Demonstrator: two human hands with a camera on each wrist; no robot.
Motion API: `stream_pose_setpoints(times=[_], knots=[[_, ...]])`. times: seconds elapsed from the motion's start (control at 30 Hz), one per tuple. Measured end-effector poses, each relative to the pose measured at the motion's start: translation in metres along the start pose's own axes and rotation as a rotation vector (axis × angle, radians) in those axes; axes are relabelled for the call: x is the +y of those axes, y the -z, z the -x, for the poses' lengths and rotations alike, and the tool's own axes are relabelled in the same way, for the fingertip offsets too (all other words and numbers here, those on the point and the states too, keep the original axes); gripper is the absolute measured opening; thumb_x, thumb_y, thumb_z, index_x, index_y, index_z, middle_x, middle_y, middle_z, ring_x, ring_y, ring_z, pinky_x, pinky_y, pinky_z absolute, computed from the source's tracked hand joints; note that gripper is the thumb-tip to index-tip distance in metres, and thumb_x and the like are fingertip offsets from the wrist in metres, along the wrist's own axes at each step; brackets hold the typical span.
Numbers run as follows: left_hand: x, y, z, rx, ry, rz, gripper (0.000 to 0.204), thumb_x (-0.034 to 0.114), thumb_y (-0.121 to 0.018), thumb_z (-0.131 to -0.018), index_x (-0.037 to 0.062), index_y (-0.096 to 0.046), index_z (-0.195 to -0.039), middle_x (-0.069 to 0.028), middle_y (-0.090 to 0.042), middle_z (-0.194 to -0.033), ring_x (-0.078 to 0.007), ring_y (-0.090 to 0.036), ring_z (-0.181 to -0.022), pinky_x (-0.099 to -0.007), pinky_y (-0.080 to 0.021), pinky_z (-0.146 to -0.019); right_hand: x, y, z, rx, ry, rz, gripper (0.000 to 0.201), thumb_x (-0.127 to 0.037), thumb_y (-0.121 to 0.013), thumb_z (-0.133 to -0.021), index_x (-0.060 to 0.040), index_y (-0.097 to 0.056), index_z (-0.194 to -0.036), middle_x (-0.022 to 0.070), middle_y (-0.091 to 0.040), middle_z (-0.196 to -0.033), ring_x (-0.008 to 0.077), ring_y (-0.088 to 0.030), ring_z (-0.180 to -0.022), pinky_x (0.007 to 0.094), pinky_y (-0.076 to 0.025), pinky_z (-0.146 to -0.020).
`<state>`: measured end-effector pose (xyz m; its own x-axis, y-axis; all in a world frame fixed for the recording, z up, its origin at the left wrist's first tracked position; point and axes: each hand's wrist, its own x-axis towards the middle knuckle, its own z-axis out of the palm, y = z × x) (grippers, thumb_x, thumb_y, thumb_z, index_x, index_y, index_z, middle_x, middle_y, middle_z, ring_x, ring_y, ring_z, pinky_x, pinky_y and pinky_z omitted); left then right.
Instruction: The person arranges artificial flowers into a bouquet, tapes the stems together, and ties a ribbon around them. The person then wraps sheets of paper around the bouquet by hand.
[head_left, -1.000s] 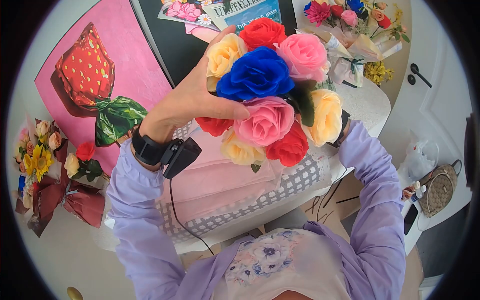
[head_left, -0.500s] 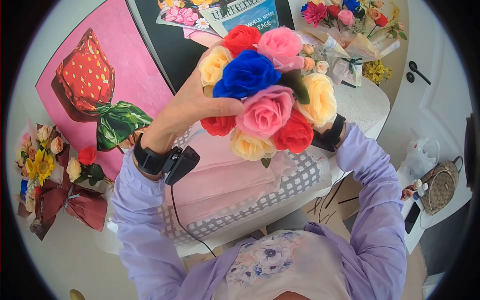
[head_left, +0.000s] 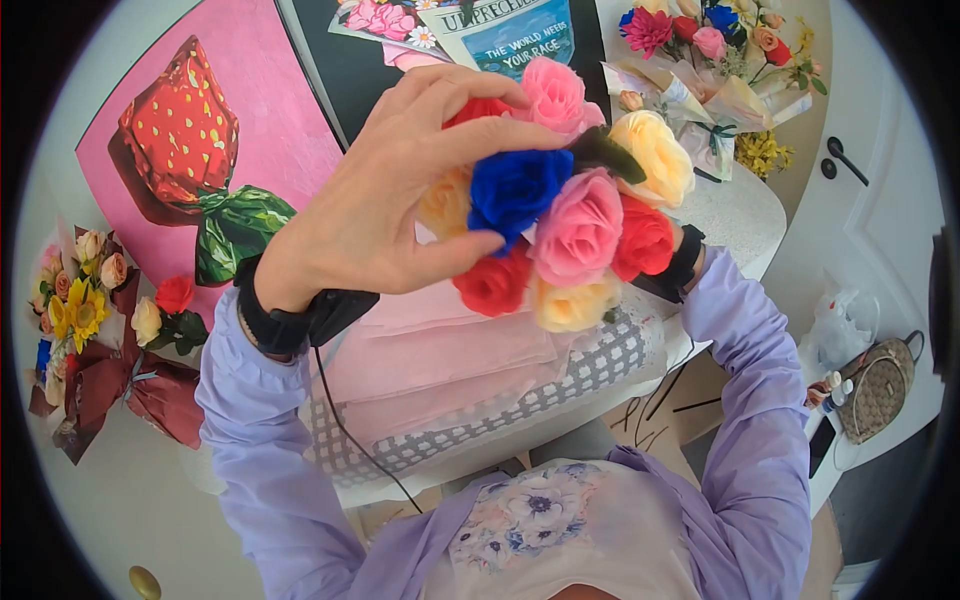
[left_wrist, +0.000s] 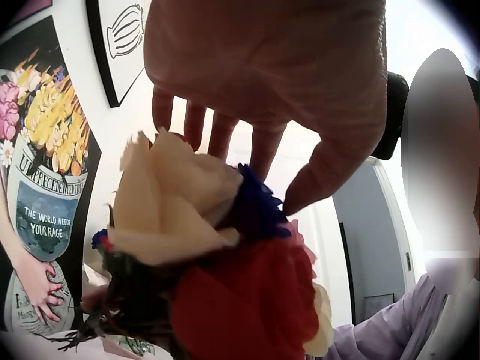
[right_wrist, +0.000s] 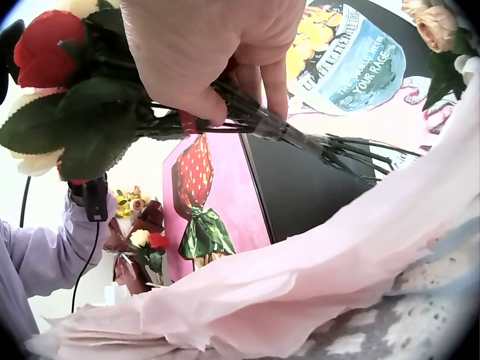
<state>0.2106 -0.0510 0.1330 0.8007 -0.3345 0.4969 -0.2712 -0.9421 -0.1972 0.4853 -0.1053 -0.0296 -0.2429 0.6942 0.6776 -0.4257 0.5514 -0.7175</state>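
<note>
A bouquet of artificial roses in red, pink, cream and blue is raised over the table. In the right wrist view, my right hand grips its bundled stems, which have clear tape around them. The flowers hide that hand in the head view. My left hand reaches over the flower heads, thumb and forefinger on either side of the blue rose, pinching it. Beside the blue rose are a pink rose and a dark green leaf. In the left wrist view a cream rose fills the front.
Pink wrapping paper lies in layers on the table over a grey and white patterned cloth. Wrapped bouquets stand at the left, in dark red paper, and at the back right. A candy painting leans behind.
My left hand has shifted from the left side of the bouquet to over its top, its fingers now at the blue rose. The flowers have turned and moved slightly right.
</note>
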Motion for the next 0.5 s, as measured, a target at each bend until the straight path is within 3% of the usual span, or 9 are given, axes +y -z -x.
stream_pose_setpoints(times=[0.2, 0.37, 0.5], knots=[[0.010, -0.008, 0.002, 0.032, 0.073, -0.164, 0.052, 0.015, -0.068, -0.053, 0.0119, -0.058, -0.104, -0.0097, -0.046, -0.110, -0.0277, -0.040, -0.104, -0.0378, -0.030, -0.091, -0.002, 0.005, -0.005, 0.035, 0.026, 0.048, 0.034, -0.014, -0.052, -0.087, -0.0056, -0.045, -0.119, 0.0087, -0.052, -0.117, 0.0193, -0.051, -0.105, 0.0302, -0.041, -0.092], [-0.005, -0.016, 0.008, 0.127, 0.107, -0.165, 0.019, 0.002, -0.064, -0.064, 0.0057, -0.055, -0.081, -0.0085, -0.049, -0.100, -0.0252, -0.043, -0.097, -0.0351, -0.033, -0.085, -0.004, 0.008, -0.004, 0.066, 0.044, 0.088, 0.034, -0.014, -0.052, -0.087, -0.0057, -0.046, -0.119, 0.0087, -0.052, -0.117, 0.0193, -0.051, -0.105, 0.0301, -0.041, -0.092], [-0.008, -0.018, 0.012, 0.144, 0.089, -0.190, 0.014, 0.000, -0.062, -0.067, 0.0044, -0.054, -0.079, -0.0093, -0.049, -0.101, -0.0252, -0.043, -0.098, -0.0352, -0.033, -0.085, -0.003, 0.011, -0.010, 0.095, 0.059, 0.119, 0.034, -0.013, -0.052, -0.087, -0.0057, -0.046, -0.119, 0.0087, -0.052, -0.117, 0.0193, -0.051, -0.106, 0.0301, -0.041, -0.092]])
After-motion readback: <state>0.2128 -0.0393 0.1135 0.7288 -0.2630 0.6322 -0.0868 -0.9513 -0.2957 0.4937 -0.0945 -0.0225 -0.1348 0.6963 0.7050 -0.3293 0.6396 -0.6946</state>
